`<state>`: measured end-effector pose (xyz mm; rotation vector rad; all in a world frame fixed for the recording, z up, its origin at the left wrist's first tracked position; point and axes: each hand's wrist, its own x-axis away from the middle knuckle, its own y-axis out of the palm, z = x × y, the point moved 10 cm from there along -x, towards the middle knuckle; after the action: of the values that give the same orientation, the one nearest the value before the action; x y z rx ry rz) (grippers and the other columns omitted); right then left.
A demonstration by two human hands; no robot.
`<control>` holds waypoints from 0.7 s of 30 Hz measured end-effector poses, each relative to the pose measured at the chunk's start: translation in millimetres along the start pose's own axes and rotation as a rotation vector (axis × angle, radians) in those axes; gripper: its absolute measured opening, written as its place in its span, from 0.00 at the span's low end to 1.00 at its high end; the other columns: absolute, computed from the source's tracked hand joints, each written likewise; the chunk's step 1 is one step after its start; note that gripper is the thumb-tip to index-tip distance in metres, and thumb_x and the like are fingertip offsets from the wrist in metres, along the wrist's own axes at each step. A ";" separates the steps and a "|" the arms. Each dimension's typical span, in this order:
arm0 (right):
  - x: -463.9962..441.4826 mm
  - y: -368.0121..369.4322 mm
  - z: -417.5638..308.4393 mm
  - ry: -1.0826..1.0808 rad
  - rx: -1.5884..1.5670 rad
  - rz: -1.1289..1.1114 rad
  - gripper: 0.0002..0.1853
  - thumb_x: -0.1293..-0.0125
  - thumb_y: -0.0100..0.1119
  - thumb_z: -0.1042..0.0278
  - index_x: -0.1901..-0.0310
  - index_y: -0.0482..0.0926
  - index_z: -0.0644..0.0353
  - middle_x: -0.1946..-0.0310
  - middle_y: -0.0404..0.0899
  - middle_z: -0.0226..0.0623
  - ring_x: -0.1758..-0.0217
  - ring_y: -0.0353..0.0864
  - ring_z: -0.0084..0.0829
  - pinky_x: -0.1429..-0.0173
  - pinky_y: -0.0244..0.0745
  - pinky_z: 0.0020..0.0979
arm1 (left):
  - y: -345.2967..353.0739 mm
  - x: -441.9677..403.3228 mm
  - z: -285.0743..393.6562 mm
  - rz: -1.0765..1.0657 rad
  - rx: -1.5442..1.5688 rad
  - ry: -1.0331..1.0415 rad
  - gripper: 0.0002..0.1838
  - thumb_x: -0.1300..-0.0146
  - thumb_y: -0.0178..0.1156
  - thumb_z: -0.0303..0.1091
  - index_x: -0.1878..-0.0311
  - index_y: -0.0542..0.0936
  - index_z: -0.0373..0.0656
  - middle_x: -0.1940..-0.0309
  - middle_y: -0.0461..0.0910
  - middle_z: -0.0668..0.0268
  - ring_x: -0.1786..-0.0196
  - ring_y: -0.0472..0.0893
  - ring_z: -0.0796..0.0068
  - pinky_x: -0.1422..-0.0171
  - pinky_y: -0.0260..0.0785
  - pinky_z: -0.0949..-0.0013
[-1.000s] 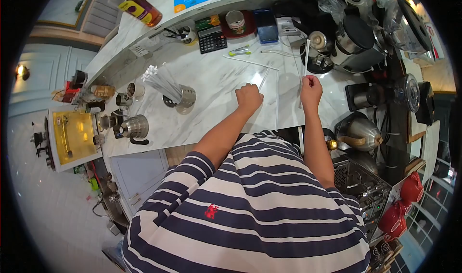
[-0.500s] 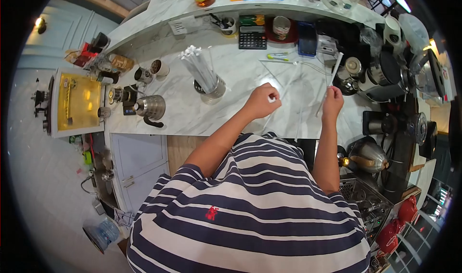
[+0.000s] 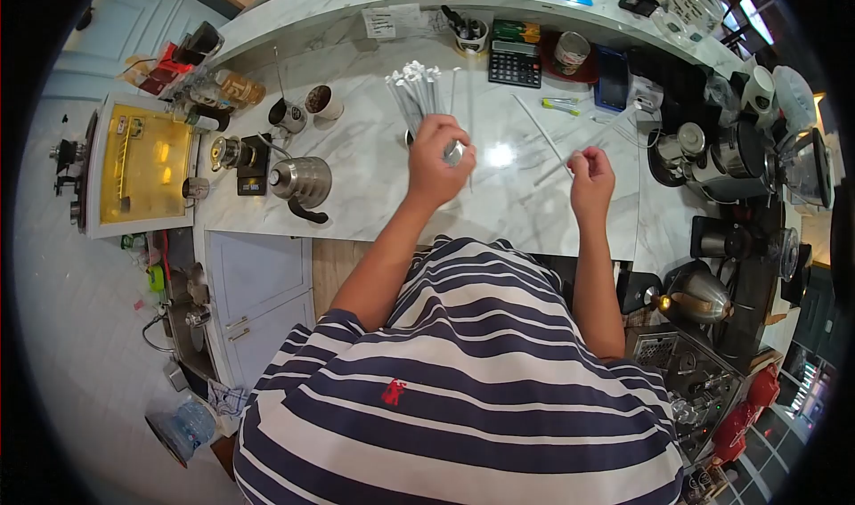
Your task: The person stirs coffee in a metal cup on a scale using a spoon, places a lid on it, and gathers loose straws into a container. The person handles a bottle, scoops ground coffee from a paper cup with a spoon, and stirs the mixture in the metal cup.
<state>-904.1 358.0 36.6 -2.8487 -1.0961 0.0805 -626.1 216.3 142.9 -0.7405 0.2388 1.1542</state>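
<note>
My left hand point(image 3: 435, 162) is wrapped around a shiny cup point(image 3: 453, 153), mostly hidden by my fingers. Thin white straws point(image 3: 417, 86) stand bunched in it, their tops fanning out above my knuckles. To the right, my right hand point(image 3: 591, 174) is closed in a pinch over the counter. One slim white straw point(image 3: 539, 129) slants from the upper left to its fingertips. A second thin pale strip point(image 3: 550, 175) shows just left of the same fingers; what it is, I cannot make out.
A gooseneck kettle point(image 3: 301, 183) stands left on the marble counter point(image 3: 374, 207), near a scale point(image 3: 255, 171) and a cup of dark grounds point(image 3: 323, 101). Along the back sit a calculator point(image 3: 515, 65), a pen cup point(image 3: 469, 37) and a glass jar point(image 3: 571, 51). Coffee equipment point(image 3: 717, 149) crowds the right side.
My left hand has moved left and forward from the bare counter onto the straw cup. The right hand has shifted slightly left, and its straw now slants the other way. The camera view has turned left.
</note>
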 end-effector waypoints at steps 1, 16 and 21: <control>4.2 17.1 -5.4 -0.014 0.011 -0.030 0.07 0.28 0.63 0.71 0.55 0.80 0.65 0.66 0.85 0.33 0.61 0.84 0.22 0.53 0.76 0.26 | -17.4 0.1 -5.1 0.058 -0.030 0.014 0.08 0.47 0.69 0.24 0.64 0.80 0.40 0.57 0.79 0.58 0.53 0.80 0.57 0.45 0.73 0.60; 25.1 205.3 -35.3 -0.240 0.301 -0.400 0.11 0.31 0.67 0.67 0.53 0.83 0.64 0.70 0.85 0.41 0.67 0.85 0.32 0.57 0.79 0.32 | -91.6 -5.7 -61.6 0.336 -0.215 -0.013 0.06 0.45 0.70 0.30 0.65 0.83 0.44 0.47 0.74 0.58 0.39 0.69 0.52 0.32 0.62 0.50; 32.9 189.1 -6.6 -0.139 0.333 -0.401 0.13 0.31 0.68 0.65 0.50 0.83 0.63 0.70 0.85 0.40 0.67 0.85 0.31 0.58 0.79 0.33 | -75.3 11.4 -82.1 0.265 -0.222 -0.073 0.07 0.42 0.70 0.31 0.62 0.83 0.42 0.45 0.74 0.59 0.37 0.69 0.53 0.29 0.60 0.50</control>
<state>-753.1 239.9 23.5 -2.3165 -1.4982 0.3951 -538.4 156.9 106.5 -0.8775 0.1519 1.4736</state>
